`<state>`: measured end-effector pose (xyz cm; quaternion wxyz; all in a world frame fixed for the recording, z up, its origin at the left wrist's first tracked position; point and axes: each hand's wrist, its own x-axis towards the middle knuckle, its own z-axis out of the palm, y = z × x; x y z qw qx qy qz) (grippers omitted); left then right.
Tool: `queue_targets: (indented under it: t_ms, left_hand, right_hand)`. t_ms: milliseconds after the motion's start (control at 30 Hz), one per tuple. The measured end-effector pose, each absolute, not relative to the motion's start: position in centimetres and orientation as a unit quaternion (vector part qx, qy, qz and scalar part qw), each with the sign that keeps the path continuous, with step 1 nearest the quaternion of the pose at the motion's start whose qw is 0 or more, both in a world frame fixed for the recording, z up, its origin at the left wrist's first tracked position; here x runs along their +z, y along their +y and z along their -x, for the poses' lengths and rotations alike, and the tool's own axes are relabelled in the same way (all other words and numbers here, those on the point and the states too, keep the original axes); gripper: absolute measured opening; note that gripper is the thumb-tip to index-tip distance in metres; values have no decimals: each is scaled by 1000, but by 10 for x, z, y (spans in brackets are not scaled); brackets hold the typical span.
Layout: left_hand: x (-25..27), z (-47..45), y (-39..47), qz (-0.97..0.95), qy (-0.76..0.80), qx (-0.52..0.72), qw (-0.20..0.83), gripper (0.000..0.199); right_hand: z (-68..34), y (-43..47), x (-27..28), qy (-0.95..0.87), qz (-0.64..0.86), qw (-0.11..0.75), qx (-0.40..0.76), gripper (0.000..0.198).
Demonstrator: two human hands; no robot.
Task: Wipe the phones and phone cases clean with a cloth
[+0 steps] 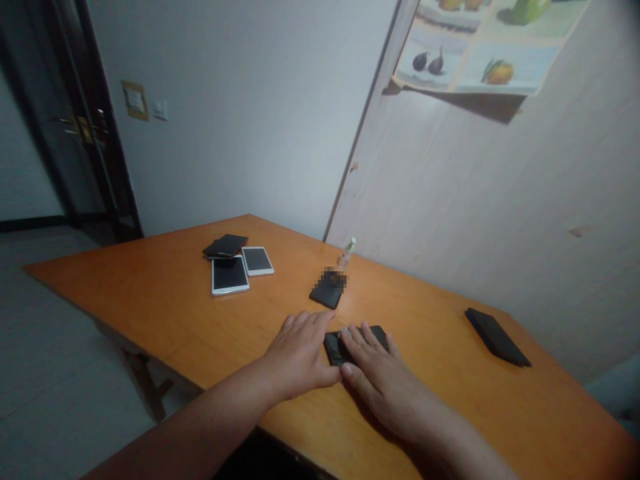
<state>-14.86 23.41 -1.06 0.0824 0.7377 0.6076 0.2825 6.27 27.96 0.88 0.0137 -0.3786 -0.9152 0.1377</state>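
Note:
A dark, flat tablet-like device [334, 349] lies on the wooden table in front of me, its glossy left part showing and the rest covered. Across it my right hand [373, 373] rests flat, fingers stretched forward and apart from the thumb. My left hand [303, 353] is at the device's left edge, its fingers extended and its thumb pointing to the near corner. Whether the left hand touches the edge I cannot tell. Just beyond the hands lies another black device [327, 293], partly blurred out, with a small clear bottle [347, 253] behind it.
On the table [165, 287], at the left, are a white-framed tablet [230, 275], a smaller white-framed one [258, 261] and dark folded cases [226, 245]. A black case [497, 337] lies near the right edge. Walls border the table's far side.

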Motion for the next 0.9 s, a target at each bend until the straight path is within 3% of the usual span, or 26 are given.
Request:
queue_targets:
  t_ms: [67,267,500,700,900]
  left_hand:
    - [-11,149,234,-740,606,282,78,85]
    - [-12,150,234,-741,607,278,70,78]
    - [-9,150,234,-743,604,279,68,67]
    - [-9,151,235,-747,602,274,65,63]
    - [-8,150,234,-745,605,275,64,61]
  right_hand:
    - [-63,278,12,-922,355,2,155,64]
    - [-77,296,13,-858,507,-19,79,68]
    - [-70,275,22,-921,352,-19,167,64]
    - [-80,294,17,-857,507,-21,90,65]
    - [-71,273,23,-920,355,-4,165,63]
